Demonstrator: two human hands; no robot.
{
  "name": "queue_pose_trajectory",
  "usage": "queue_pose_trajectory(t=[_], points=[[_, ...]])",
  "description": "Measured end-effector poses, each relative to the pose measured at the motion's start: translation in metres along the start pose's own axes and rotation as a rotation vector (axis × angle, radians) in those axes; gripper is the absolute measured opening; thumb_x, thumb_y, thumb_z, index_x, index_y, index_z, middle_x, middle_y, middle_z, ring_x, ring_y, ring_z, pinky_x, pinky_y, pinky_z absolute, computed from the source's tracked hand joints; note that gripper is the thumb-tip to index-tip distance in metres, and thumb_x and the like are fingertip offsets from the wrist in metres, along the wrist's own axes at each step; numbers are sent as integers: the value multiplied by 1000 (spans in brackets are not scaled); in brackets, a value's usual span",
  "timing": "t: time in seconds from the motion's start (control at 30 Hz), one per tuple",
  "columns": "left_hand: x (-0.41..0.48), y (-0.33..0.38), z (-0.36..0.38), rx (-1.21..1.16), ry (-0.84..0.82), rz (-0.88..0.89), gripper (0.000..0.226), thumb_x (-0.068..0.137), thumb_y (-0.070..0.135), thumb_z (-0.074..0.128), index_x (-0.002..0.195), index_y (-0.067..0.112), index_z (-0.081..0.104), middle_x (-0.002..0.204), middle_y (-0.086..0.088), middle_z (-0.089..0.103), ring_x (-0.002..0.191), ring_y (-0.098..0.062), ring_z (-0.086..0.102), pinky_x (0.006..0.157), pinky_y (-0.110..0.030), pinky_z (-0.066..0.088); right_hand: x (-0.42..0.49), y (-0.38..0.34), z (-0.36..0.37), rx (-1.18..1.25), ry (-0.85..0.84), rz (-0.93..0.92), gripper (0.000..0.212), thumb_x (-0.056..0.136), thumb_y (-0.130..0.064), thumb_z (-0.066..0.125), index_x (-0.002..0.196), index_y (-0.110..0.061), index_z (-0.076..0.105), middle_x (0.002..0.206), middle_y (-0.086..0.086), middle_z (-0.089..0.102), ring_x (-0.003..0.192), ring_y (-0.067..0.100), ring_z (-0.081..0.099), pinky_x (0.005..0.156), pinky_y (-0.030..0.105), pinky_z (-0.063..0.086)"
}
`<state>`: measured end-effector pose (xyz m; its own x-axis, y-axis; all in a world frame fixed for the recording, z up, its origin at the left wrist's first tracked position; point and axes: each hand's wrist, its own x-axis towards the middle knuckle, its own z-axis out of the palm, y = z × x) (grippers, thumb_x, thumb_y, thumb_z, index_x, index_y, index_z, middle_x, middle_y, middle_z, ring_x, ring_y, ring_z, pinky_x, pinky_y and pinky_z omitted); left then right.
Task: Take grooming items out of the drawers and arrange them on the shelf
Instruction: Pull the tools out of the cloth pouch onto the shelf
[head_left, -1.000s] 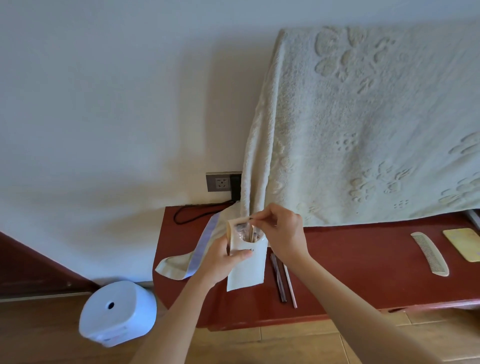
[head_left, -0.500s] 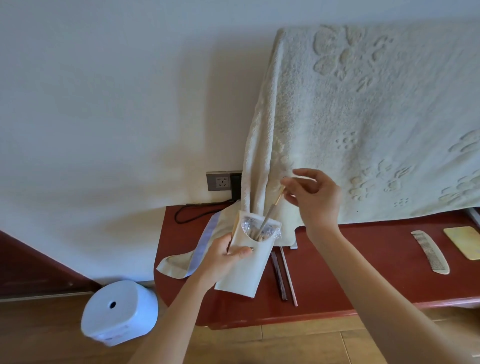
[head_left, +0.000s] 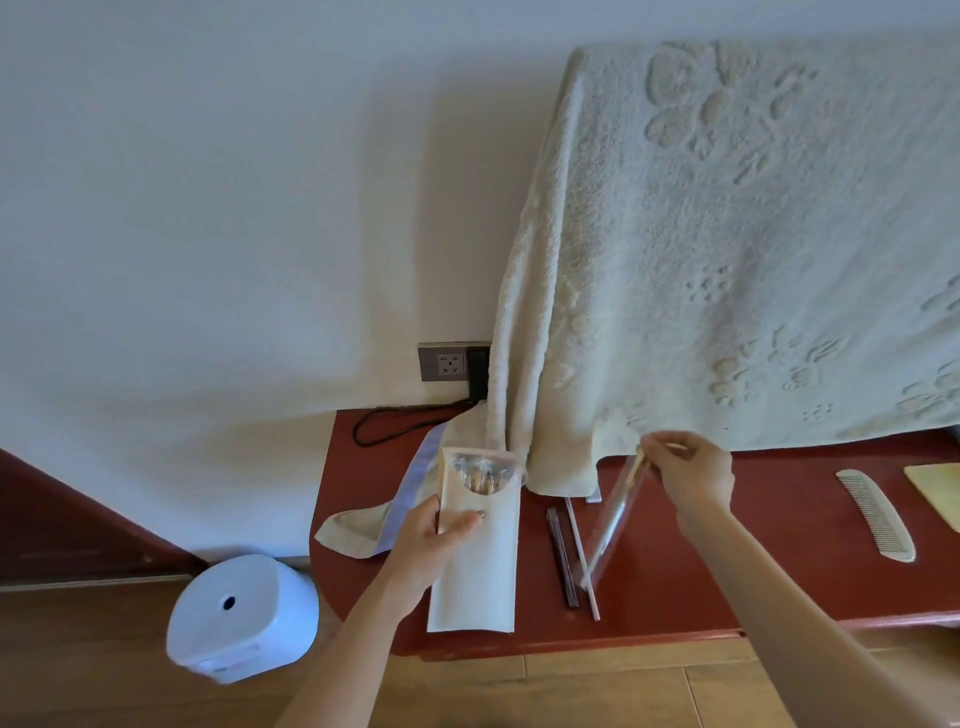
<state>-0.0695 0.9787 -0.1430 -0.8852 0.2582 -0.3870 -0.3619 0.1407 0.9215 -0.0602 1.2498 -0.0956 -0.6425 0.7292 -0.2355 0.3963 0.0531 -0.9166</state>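
Here a wrapped stick (head_left: 615, 514) is held over the shelf (head_left: 779, 545), with its pouch (head_left: 478, 571) gripped alongside.
Nearest, the cream pouch is clasped by the left hand (head_left: 436, 540), thumb across its front, above the shelf's front edge; more sticks are seen in its cut-out window and could be spilled if it is tipped. Beyond, the wrapped stick is pinched at its top end by the right hand (head_left: 696, 478), tilted, its lower end just beside the two sticks (head_left: 562, 558) laid on the red shelf; these could be knocked and rolled off by a careless landing. The stick is seen as pale, thin and sheathed in glossy film. Farther back, a comb (head_left: 875, 514) is laid flat and a towel (head_left: 727, 260) is draped.
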Motion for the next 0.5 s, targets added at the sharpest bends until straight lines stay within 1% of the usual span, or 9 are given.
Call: queue_pose_trajectory(t=[0.03,0.07,0.13,0.17,0.23,0.3,0.37,0.43,0.5], points=[[0,-1,2,-14,-14,-8,20,89,12,63,109,14,64,99,-3,72,90,-11,69,71,-20,53,3,12,1,-57,1,19,5,79,-16,74,81,-17,70,81,5,70,72,18,65,70,28,59],[1,-2,4,-30,-29,-14,21,89,12,62,110,14,64,102,-4,72,95,-15,68,78,-25,54,6,22,3,-99,-5,32,5,78,-18,75,80,-19,70,82,4,70,77,20,66,77,33,57],[1,-4,9,-49,-38,-28,21,89,11,62,110,14,64,104,-5,72,98,-19,68,86,-33,54,11,34,6,-142,1,56,7,77,-21,75,81,-17,71,81,3,70,77,21,66,74,32,52],[1,-4,11,-57,-40,-32,20,89,11,62,109,14,64,103,-4,72,97,-18,68,86,-33,55,14,39,7,-151,16,70,8,77,-22,75,81,-16,71,81,4,70,77,22,66,73,32,51],[0,-4,17,-62,-46,-32,19,89,11,63,107,13,64,100,-2,73,94,-17,69,83,-31,55,23,47,10,-159,53,100,8,77,-21,75,81,-15,71,81,5,71,75,23,66,76,36,54],[0,-3,22,-62,-45,-35,18,89,11,63,107,13,64,99,-1,74,93,-16,70,79,-29,55,29,51,12,-152,69,127,5,76,-17,75,78,-15,71,80,6,70,71,22,65,79,42,56],[0,-2,25,-64,-46,-36,19,88,11,64,108,13,64,99,-1,73,93,-15,70,78,-27,55,35,56,14,-133,70,151,7,76,-13,75,75,-17,70,76,5,69,66,20,65,77,44,57],[1,-1,29,-64,-50,-37,20,88,12,64,108,13,64,100,-1,73,93,-15,69,78,-27,55,40,61,16,-146,60,160,9,77,-9,74,76,-16,69,73,3,67,68,21,67,78,44,58],[1,0,33,-58,-51,-35,20,88,13,64,108,14,64,101,-1,73,93,-15,69,79,-28,55,40,68,17,-184,38,153,9,77,-8,73,82,-14,69,75,4,68,76,25,68,80,44,57]])
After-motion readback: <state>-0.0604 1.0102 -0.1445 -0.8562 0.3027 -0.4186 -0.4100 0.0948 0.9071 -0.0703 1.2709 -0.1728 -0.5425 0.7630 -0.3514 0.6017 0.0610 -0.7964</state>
